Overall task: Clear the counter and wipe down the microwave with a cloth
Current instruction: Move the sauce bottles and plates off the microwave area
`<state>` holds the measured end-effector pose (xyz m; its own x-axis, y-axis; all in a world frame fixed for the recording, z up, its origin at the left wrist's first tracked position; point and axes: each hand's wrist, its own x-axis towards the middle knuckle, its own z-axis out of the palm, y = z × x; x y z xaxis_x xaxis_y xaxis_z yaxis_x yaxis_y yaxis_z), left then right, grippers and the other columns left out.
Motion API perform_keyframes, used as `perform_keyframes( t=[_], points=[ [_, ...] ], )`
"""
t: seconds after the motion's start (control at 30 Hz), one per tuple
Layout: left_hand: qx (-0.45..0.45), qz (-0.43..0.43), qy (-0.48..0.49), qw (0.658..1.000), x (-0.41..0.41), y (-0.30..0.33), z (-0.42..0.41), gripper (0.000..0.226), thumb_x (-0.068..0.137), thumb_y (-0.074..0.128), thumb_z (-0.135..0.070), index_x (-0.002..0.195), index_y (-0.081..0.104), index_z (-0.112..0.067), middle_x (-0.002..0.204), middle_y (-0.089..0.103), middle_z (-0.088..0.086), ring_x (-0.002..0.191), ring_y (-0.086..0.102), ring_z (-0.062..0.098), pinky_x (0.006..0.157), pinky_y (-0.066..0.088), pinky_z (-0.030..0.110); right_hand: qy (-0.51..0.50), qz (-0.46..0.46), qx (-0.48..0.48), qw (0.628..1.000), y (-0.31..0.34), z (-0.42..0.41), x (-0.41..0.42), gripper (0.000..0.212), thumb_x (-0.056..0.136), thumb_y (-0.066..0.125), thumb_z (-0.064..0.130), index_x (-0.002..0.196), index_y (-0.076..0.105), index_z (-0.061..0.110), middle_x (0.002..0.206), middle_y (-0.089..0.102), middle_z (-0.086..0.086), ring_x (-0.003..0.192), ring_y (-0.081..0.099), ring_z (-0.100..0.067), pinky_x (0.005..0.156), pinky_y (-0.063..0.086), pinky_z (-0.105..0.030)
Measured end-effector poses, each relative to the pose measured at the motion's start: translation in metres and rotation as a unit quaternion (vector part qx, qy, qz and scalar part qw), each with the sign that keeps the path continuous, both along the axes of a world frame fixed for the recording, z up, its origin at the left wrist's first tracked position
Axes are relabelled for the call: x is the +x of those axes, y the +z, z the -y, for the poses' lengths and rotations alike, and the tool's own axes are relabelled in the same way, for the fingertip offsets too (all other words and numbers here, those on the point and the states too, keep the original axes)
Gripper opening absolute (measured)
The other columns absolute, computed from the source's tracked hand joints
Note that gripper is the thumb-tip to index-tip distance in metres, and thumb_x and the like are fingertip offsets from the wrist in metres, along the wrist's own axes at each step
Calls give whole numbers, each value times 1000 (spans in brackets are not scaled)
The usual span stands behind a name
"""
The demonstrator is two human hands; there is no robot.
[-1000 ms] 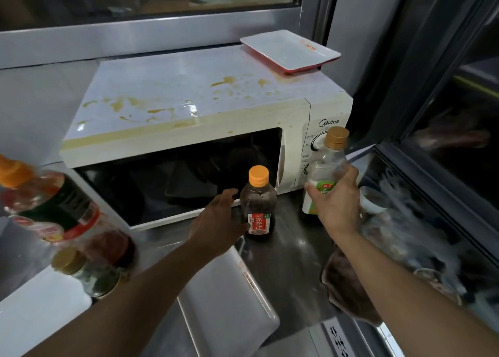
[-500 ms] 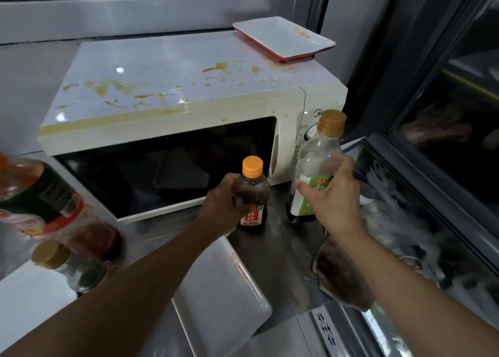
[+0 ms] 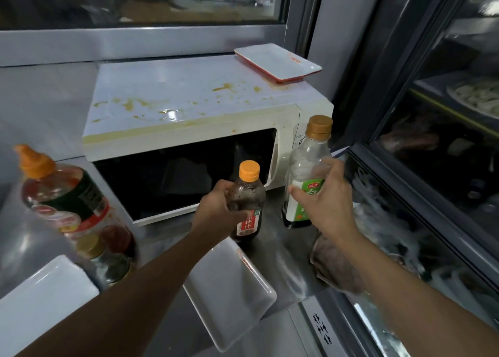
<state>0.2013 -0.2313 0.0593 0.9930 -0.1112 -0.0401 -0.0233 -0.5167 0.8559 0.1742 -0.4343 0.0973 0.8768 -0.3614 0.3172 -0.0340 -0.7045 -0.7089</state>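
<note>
White tray [image 3: 229,289]: nearest you on the desk [image 3: 272,251], long axis running away from you.
Your left hand [image 3: 216,216]: grip clenched round the dark sauce bottle [image 3: 247,208], upright, orange cap up.
Your right hand [image 3: 326,205]: grip clenched round the clear vinegar bottle [image 3: 307,173], upright, gold cap up.
Microwave [image 3: 194,119]: behind both bottles, door facing you, top stained.
Red-rimmed dish [image 3: 278,64]: on its far right corner.
</note>
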Motion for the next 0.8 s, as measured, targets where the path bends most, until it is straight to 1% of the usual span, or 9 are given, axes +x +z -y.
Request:
perform_keyframes(
  t=[0.13,0.27,0.33,0.47,0.53,0.57,0.63,0.7,0.8],
  points=[
    [-25,25,9,999,-19,30,-17,51,66,82,-19,104,49,-31,97,63,-13,95,62,9,79,52,32,10,1,-7,1000,23,-20,-19,78,66,81,34,127,35,16,117,60,-4,102,58,-22,77,43,-26],
    [-26,57,37,997,-45,59,-39,52,64,83,-22,105,51,-29,98,66,-11,92,64,10,82,55,42,33,6,-16,999,44,-42,-38,77,66,81,35,125,36,17,118,60,-3,104,59,-23,80,46,-30],
    [-12,72,56,996,-60,72,-50,52,64,83,-24,105,51,-27,97,65,-10,91,63,12,83,55,43,47,7,-20,999,53,-53,-47,78,65,81,36,127,35,18,119,60,-4,105,59,-24,79,44,-30],
    [20,83,102,991,-97,93,-79,51,66,82,-30,105,49,-28,95,63,-11,89,63,13,80,56,42,86,-1,-22,996,69,-78,-64,77,64,81,39,123,36,20,110,61,-1,87,54,-16,72,39,-27],
    [27,86,131,987,-118,101,-94,49,68,81,-31,104,47,-28,94,62,-11,85,63,12,72,56,38,119,1,-21,993,76,-91,-73,76,65,81,38,123,37,19,110,62,0,87,55,-16,71,39,-26],
    [29,91,150,984,-130,106,-102,49,68,80,-32,103,47,-29,93,61,-12,82,61,10,67,54,30,135,1,-22,991,79,-98,-78,76,65,81,38,123,37,18,112,63,-1,92,58,-19,72,40,-28],
    [39,99,193,975,-153,113,-116,50,69,80,-32,106,48,-28,92,58,-13,80,56,8,60,41,18,164,4,-23,986,84,-114,-88,76,65,80,38,124,36,16,115,62,-3,101,60,-25,75,44,-31],
    [45,103,234,966,-177,120,-132,52,67,81,-33,108,49,-25,89,56,-13,79,54,10,58,36,18,192,3,-20,981,89,-134,-100,77,65,80,38,124,36,17,116,62,-5,103,60,-26,79,48,-35],
    [64,104,275,954,-213,127,-161,48,65,82,-33,98,47,-26,79,54,-18,72,53,8,57,38,21,234,-8,-13,972,97,-165,-117,78,65,80,38,126,35,17,117,61,-6,104,60,-27,83,51,-39]
  ],
)
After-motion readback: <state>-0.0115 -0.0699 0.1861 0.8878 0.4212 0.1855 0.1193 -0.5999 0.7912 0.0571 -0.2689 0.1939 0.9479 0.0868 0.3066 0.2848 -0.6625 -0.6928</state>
